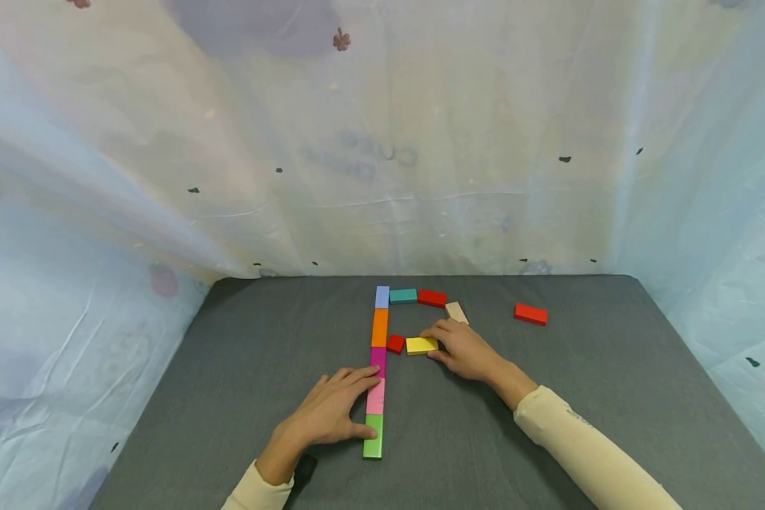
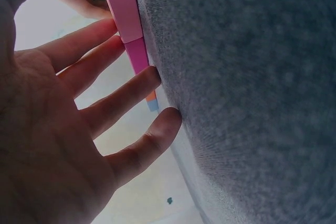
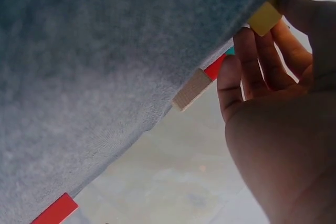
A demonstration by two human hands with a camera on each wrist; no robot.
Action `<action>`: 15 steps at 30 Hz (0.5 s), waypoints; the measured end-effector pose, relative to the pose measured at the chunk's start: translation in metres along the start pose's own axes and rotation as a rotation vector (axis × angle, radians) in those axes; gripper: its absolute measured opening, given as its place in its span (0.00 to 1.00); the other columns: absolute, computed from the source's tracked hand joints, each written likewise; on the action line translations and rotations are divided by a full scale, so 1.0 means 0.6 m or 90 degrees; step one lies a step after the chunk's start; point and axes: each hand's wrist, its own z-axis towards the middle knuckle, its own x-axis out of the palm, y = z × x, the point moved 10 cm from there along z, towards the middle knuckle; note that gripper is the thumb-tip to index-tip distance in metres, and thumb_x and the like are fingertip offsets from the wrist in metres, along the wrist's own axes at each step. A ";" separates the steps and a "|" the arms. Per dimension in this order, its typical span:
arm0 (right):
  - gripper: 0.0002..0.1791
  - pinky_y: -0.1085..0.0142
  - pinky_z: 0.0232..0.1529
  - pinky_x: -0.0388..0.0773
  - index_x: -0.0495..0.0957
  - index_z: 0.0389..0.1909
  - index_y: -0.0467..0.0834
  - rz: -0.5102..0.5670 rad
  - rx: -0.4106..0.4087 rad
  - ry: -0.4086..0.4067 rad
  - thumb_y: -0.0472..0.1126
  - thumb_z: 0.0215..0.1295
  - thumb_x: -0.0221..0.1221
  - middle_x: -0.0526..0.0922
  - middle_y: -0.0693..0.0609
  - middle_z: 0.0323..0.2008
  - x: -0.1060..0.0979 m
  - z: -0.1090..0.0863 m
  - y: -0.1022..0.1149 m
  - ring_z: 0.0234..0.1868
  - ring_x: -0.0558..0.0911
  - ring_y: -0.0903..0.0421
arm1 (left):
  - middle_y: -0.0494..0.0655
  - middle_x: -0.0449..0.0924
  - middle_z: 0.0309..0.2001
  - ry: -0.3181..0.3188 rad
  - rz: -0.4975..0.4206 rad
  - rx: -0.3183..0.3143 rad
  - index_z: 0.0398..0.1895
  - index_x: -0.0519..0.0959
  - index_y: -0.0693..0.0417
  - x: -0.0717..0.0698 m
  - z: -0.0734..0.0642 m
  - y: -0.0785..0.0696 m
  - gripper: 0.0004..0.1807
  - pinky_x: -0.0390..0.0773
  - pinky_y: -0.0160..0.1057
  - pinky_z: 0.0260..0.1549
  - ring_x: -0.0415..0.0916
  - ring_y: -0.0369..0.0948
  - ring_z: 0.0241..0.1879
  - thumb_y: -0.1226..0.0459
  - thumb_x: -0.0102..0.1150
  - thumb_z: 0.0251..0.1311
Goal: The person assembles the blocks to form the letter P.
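My right hand (image 1: 467, 351) pinches the end of a yellow block (image 1: 417, 346) between thumb and fingers, low on the grey cloth. A short red block (image 1: 395, 343) lies just left of it. With fingers spread and fairly straight, my left hand (image 1: 329, 409) rests along a straight column of blocks: light green (image 1: 372, 445), pink (image 1: 375, 398), magenta (image 1: 378, 358), orange (image 1: 380, 327) and light blue (image 1: 382, 297). Its fingertips touch near the pink and magenta blocks, the thumb at the green one. From the column's top, a teal block (image 1: 403, 296), a red block (image 1: 432, 298) and a tan wooden block (image 1: 456, 312) curve rightward.
Apart from the others, a single red block (image 1: 531, 314) lies to the right on the grey cloth (image 1: 242, 368). A pale patterned curtain (image 1: 421, 142) hangs behind and at both sides of the table.
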 end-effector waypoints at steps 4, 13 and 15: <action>0.20 0.52 0.58 0.75 0.79 0.58 0.47 0.001 0.003 0.005 0.48 0.68 0.62 0.81 0.50 0.52 0.000 -0.001 0.002 0.52 0.79 0.54 | 0.37 0.63 0.75 0.008 0.002 -0.004 0.72 0.67 0.38 0.003 0.001 0.002 0.49 0.61 0.71 0.63 0.63 0.46 0.69 0.39 0.74 0.44; 0.21 0.51 0.59 0.75 0.79 0.59 0.47 0.000 0.001 0.002 0.48 0.68 0.63 0.81 0.50 0.53 0.001 0.001 0.001 0.53 0.79 0.53 | 0.37 0.62 0.75 0.002 -0.001 0.002 0.72 0.68 0.39 0.001 0.000 0.000 0.49 0.60 0.71 0.63 0.63 0.46 0.70 0.40 0.75 0.44; 0.21 0.51 0.59 0.75 0.78 0.59 0.47 0.000 0.002 0.002 0.48 0.68 0.62 0.81 0.50 0.54 0.001 0.001 0.000 0.54 0.79 0.53 | 0.37 0.62 0.75 0.003 -0.002 0.001 0.72 0.67 0.39 0.001 -0.001 0.000 0.49 0.60 0.71 0.64 0.63 0.46 0.70 0.40 0.75 0.44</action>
